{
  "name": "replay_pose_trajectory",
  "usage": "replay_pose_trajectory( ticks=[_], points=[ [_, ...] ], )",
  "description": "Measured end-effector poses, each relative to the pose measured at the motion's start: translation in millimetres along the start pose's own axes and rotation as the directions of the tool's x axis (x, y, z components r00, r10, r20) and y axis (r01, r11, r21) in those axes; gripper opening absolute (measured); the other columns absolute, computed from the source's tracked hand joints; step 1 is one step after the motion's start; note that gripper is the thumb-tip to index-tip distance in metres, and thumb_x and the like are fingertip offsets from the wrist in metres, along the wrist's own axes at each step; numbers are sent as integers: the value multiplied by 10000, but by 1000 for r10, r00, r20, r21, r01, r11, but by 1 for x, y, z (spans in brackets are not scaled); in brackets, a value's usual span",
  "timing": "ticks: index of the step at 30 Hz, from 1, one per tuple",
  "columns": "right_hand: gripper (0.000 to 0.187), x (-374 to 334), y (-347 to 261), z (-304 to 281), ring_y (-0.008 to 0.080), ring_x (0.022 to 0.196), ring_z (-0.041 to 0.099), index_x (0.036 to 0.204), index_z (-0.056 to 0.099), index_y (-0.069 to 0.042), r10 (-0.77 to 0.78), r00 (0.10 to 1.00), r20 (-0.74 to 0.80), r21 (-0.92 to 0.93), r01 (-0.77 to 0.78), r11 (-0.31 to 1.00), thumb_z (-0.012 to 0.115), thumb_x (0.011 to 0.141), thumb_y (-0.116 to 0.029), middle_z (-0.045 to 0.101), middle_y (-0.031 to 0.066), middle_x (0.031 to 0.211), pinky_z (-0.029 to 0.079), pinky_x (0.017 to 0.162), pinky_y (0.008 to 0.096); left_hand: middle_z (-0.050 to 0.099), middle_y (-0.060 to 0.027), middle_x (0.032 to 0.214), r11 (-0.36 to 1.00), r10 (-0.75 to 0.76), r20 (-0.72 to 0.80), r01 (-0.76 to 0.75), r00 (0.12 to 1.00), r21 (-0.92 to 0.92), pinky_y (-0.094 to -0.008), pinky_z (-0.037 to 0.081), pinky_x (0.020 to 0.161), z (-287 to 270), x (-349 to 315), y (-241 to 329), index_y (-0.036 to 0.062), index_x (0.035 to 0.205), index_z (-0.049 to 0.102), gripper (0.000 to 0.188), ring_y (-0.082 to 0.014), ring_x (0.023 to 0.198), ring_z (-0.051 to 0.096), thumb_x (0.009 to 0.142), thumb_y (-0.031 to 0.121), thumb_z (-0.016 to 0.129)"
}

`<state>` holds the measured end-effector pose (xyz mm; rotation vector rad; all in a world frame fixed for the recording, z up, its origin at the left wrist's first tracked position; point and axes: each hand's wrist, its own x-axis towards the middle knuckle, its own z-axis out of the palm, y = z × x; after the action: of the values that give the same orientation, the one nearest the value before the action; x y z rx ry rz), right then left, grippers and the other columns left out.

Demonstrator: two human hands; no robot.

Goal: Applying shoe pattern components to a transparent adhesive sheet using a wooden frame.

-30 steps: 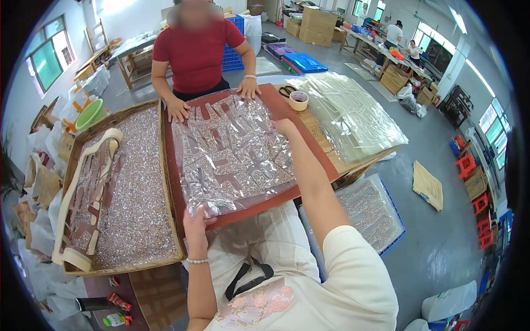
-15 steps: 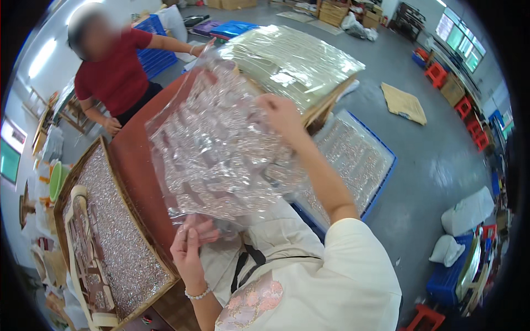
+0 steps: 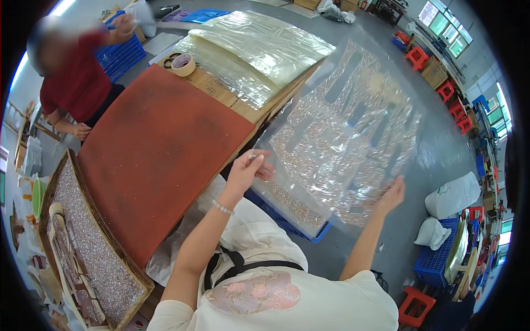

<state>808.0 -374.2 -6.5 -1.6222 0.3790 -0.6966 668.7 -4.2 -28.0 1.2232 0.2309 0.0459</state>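
A large clear plastic sheet [image 3: 348, 138] carrying a pattern of shiny stones hangs at a slant to my right. My right hand [image 3: 391, 196] grips its near right edge. At its left corner, my left hand [image 3: 251, 171] is closed, fingers curled on the film. Below the sheet stands a blue crate [image 3: 318, 236], holding another stone-covered sheet [image 3: 292, 205] that is partly hidden. To my left, a red-brown board [image 3: 160, 160] lies on the table with a few loose stones scattered on it.
A wooden tray of loose stones [image 3: 107, 243] sits at the left, with a pale frame [image 3: 72, 270] in it. Beyond the board are a tape roll [image 3: 183, 65] and stacked glossy sheets [image 3: 270, 47]. Across the table, a person in red [image 3: 74, 83] raises one hand.
The stone-covered sheet has moved from over the board to the right, above the crate. Both my hands moved right with it. The other person's far arm has lifted.
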Motion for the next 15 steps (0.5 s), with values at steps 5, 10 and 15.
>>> replay_pose_trajectory(
  ticks=[5, 10, 15],
  points=[
    [252, 2, 189, -15, 80, 527, 453, 818, 589, -53, 327, 905, 274, -53, -325, 944, 560, 953, -264, 497, -12, 631, 366, 472, 246, 694, -118, 878, 944, -320, -402, 327, 858, -51, -312, 548, 610, -31, 83, -131, 15, 1077, 608, 240, -184, 674, 683, 952, 202, 526],
    [162, -17, 240, -26, 83, 507, 471, 858, 571, -68, 569, 731, 376, -479, -373, 795, 568, 924, -215, 509, -2, 625, 360, 439, 250, 694, -154, 853, 810, -270, -545, 493, 794, 318, -347, 542, 617, -63, 97, -199, 9, 943, 659, 219, -223, 672, 687, 891, 204, 574],
    [210, -26, 227, 17, 140, 608, 539, 940, 558, 4, 390, 795, 465, -487, -138, 862, 585, 906, -202, 556, 47, 720, 454, 554, 314, 667, -237, 971, 654, -169, -721, 624, 672, 429, -447, 503, 851, -88, 108, -213, 20, 935, 658, 211, -361, 986, 636, 837, 181, 563]
  ],
)
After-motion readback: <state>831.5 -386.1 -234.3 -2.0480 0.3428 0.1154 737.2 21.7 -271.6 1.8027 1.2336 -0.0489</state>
